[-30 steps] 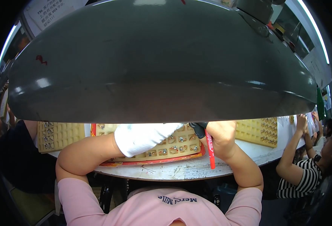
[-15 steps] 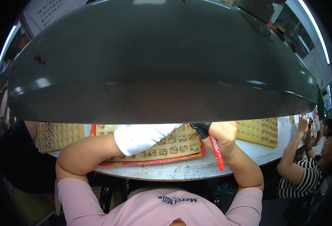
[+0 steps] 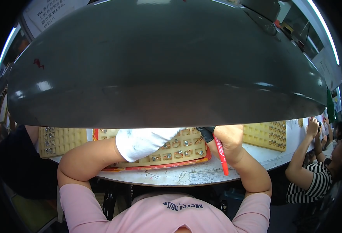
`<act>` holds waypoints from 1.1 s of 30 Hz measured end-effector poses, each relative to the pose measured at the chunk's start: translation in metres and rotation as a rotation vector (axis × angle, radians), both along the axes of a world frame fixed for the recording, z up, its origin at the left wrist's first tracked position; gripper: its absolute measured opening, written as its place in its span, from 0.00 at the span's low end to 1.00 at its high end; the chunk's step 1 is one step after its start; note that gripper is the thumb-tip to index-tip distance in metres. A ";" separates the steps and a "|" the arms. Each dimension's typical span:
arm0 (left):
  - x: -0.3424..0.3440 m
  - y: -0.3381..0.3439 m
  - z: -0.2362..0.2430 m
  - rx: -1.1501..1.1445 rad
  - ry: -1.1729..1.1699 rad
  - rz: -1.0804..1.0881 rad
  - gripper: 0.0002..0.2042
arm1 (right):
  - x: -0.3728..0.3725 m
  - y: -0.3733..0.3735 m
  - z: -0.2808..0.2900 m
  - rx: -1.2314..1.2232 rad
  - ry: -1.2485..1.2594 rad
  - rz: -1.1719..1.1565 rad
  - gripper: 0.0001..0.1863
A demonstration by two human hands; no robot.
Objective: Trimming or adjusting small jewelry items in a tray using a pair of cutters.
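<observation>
Hands over parts tray, mostly under lamp shade [image 3: 167, 66].
Right hand [image 3: 228, 136] grips red marker [image 3: 221, 154], tip toward 5 o'clock. Left hand [image 3: 147, 141], white-gloved, rests on tan tray [image 3: 182, 149] on bench [image 3: 186, 176]; its grip can't be read.

A white glove [image 3: 143, 141] covers the left hand; the marker [image 3: 220, 153] is red with a black cap. Tan grid tray [image 3: 186, 149], red-orange rim. Grey lampshade [image 3: 159, 66]. Pink shirt [image 3: 171, 213].
</observation>
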State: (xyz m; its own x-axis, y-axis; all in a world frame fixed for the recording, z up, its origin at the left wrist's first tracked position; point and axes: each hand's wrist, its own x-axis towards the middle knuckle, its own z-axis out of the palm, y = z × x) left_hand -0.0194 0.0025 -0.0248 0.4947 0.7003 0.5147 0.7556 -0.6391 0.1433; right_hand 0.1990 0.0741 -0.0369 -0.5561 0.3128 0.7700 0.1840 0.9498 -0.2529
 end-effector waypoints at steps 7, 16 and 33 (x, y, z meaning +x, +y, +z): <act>0.002 -0.002 0.005 -0.003 -0.022 0.015 0.14 | -0.002 -0.004 0.000 -0.194 -0.006 0.041 0.09; 0.009 -0.001 0.013 -0.400 -0.221 0.025 0.11 | -0.008 -0.001 0.001 -0.142 0.022 0.049 0.15; 0.005 0.002 -0.005 -0.610 -0.736 -0.026 0.13 | -0.004 -0.004 -0.012 -0.482 -0.019 0.058 0.13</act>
